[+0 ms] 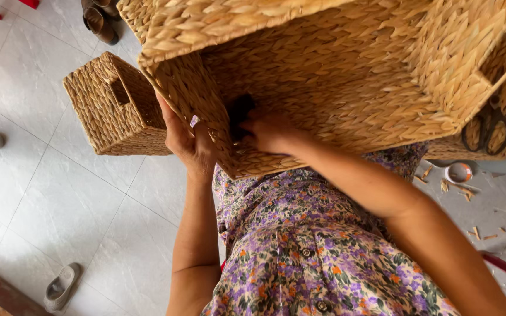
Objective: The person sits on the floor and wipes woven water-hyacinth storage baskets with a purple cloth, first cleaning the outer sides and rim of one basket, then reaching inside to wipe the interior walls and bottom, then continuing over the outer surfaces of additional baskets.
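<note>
A large woven straw basket [335, 64] is tilted over my lap, its open side facing me. My left hand [187, 140] grips the basket's near left wall from outside, thumb on the rim. My right hand [267, 130] reaches inside the basket, fingers closed around a small dark object [240, 111] pressed against the inner wall; what that object is cannot be made out. My flowered purple dress [311, 251] fills the lower middle.
A smaller woven basket [112, 108] with a handle hole lies on the white tiled floor at left. Scissors [487, 126] rest on another basket at right. A tape roll [458, 172] and straw scraps [475, 234] lie at right. Sandals [60, 287] and shoes [98, 20] sit about.
</note>
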